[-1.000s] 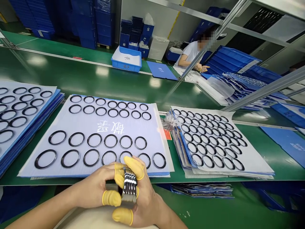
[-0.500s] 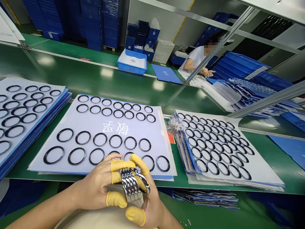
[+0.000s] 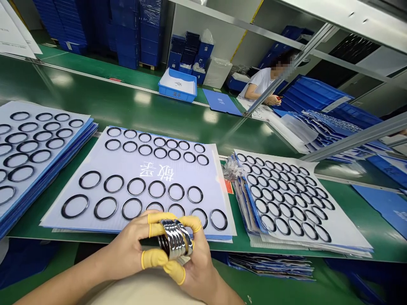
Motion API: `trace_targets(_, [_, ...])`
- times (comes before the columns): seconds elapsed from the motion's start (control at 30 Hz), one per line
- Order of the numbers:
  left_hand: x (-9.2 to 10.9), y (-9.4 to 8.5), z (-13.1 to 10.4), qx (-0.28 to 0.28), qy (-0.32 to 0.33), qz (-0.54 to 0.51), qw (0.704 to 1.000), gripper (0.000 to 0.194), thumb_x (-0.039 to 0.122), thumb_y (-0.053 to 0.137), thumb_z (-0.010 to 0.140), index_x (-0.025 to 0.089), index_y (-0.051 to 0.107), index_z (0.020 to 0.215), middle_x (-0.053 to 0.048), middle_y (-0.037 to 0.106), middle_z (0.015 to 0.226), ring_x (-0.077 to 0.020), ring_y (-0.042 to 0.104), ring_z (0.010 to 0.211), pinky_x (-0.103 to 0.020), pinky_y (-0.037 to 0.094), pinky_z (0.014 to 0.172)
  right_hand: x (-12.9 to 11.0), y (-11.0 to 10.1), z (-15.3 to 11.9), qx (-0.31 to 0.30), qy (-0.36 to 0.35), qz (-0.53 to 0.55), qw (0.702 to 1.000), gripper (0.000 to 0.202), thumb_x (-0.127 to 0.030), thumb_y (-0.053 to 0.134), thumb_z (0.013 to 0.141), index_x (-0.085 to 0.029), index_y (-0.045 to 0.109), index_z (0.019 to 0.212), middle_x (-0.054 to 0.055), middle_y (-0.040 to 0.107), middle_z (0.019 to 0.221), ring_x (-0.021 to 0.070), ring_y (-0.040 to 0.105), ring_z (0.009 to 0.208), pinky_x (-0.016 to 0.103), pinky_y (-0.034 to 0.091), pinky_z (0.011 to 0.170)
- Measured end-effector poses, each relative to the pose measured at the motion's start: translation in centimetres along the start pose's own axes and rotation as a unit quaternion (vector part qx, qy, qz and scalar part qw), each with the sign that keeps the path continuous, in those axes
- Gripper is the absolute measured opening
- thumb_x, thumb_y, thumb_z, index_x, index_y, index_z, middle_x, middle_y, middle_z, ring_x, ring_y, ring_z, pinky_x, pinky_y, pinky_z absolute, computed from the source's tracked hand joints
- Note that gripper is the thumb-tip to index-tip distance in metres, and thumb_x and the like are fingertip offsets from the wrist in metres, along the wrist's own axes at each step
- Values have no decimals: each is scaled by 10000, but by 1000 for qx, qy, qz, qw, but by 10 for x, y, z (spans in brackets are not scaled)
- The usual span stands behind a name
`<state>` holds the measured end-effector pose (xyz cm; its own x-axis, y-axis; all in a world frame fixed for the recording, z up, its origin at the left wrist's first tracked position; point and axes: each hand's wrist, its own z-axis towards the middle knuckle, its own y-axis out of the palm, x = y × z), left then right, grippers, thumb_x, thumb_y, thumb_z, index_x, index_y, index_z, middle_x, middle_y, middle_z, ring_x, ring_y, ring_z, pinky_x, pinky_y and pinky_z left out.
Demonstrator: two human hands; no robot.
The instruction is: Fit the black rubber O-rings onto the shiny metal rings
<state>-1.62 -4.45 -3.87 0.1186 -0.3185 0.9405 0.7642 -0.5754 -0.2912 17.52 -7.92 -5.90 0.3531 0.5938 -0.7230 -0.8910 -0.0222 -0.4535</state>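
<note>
My left hand (image 3: 140,239), with yellow finger cots, grips a bundle of shiny metal rings (image 3: 174,239) at the bottom centre. My right hand (image 3: 193,250), also in yellow cots, closes on the right side of the same bundle, thumb below and fingers above. The rings stand on edge, pressed side by side. Just beyond my hands lies a white sheet (image 3: 121,164) bearing rows of dark-rimmed rings, with a bare band and white characters across its middle. My hands partly cover its front row.
More ring-covered sheets lie on stacks at the left (image 3: 71,123) and right (image 3: 337,231). A blue tray (image 3: 178,92) and a blue board (image 3: 221,101) sit further back. A slanting metal post (image 3: 359,135) crosses the right side. A person (image 3: 259,84) works beyond.
The separate ring at my right fingers has come against the bundle. My right thumb has moved up, close to my left thumb. The person's hands have shifted.
</note>
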Motion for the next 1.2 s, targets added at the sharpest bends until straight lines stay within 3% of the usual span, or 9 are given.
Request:
trace_targets(0.13, [-5,-1,-6,9,-58,-61,996,447,564,610,816,250,697,1122,-109,624,1204,-282,554,1101,-399,452,958,-5,2,3,-10,35,55,998,172,-389,602,849,-225,652,855,37,463,845,197,490,760,343,481,685])
trace_targets(0.27, [-9,-4,-12,24,-59,-89,994,499,599,600,803,235,702,1128,-122,614,1237,-307,542,1130,-424,449,968,-10,3,9,-10,124,206,971,297,-515,606,825,-230,687,831,24,488,770,177,512,694,318,489,651])
trace_targets(0.4, [-9,-5,-15,31,-55,-55,996,467,580,596,817,261,689,1145,-109,612,1247,-292,541,1128,-429,433,990,-12,8,18,-30,172,266,948,292,-525,664,771,-236,713,770,43,554,763,200,543,727,342,508,698])
trace_targets(0.57, [-8,-11,-24,58,-19,-3,998,454,588,565,830,267,685,1127,-99,637,1203,-266,562,1082,-411,455,978,-17,19,35,-89,190,266,941,285,-498,687,766,-221,699,698,61,625,814,206,576,754,333,504,700])
trace_targets(0.7, [-21,-18,-41,106,-40,54,992,397,498,607,848,306,637,1195,-85,542,1352,-277,518,1207,-438,439,1028,-17,26,52,-137,175,235,946,295,-482,657,799,-204,691,707,65,622,833,204,580,768,325,501,693])
trace_targets(0.8, [-38,-24,-60,207,-7,103,973,382,403,579,894,318,563,1266,-93,416,1461,-277,461,1289,-451,424,1050,-10,32,77,-141,134,133,972,248,-385,632,841,-202,658,674,44,595,764,193,573,731,315,499,676])
trace_targets(0.9, [-55,-32,-80,323,19,147,935,385,295,549,922,327,499,1302,-90,412,1459,-251,456,1305,-421,433,1052,8,48,113,-112,-1,-37,993,171,-240,582,875,-202,649,723,34,566,749,179,551,703,300,484,638])
trace_targets(1.0, [-72,-40,-102,388,-8,191,901,414,222,539,920,347,482,1311,-63,452,1433,-231,481,1290,-382,445,1049,31,82,153,-87,-150,-200,964,166,-210,580,870,-180,634,716,47,546,732,189,513,699,311,454,616])
trace_targets(1.2, [-103,-42,-128,467,-26,222,855,380,257,506,932,344,526,1301,-29,495,1411,-224,524,1252,-322,483,1015,62,167,204,-122,-239,-290,919,131,-227,656,838,-179,666,717,61,597,760,201,489,716,333,385,633])
